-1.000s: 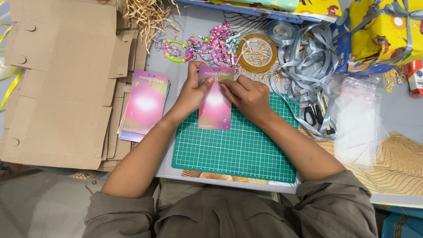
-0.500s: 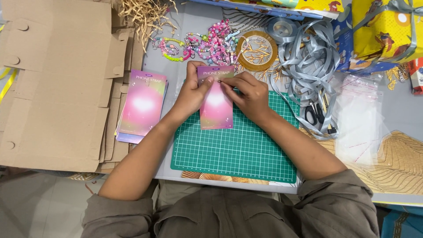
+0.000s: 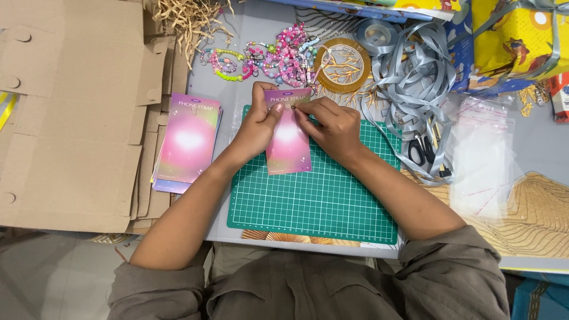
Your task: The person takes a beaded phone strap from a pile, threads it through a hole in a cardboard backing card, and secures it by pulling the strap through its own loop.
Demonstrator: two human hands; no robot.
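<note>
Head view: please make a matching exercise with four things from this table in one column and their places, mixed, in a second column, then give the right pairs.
Things:
1. pink card
2. stack of pink cards
3. scissors
4. bead strands

Places:
A. under the grey ribbon, right of the cutting mat
B. between the left hand and the right hand, on the mat
C. beyond the mat's far edge
D. left of the mat, beside the flat cardboard

Pairs: 1-B, 2-D, 3-A, 4-C

Glossy printed card (image 3: 288, 142) is noted on a matt rubbery cutting mat (image 3: 320, 195). Flattened boxes (image 3: 65, 112) are seen as rough brown cardboard; ribbon (image 3: 409, 71) as satin-sheened grey; beads (image 3: 278, 59) as shiny plastic.
</note>
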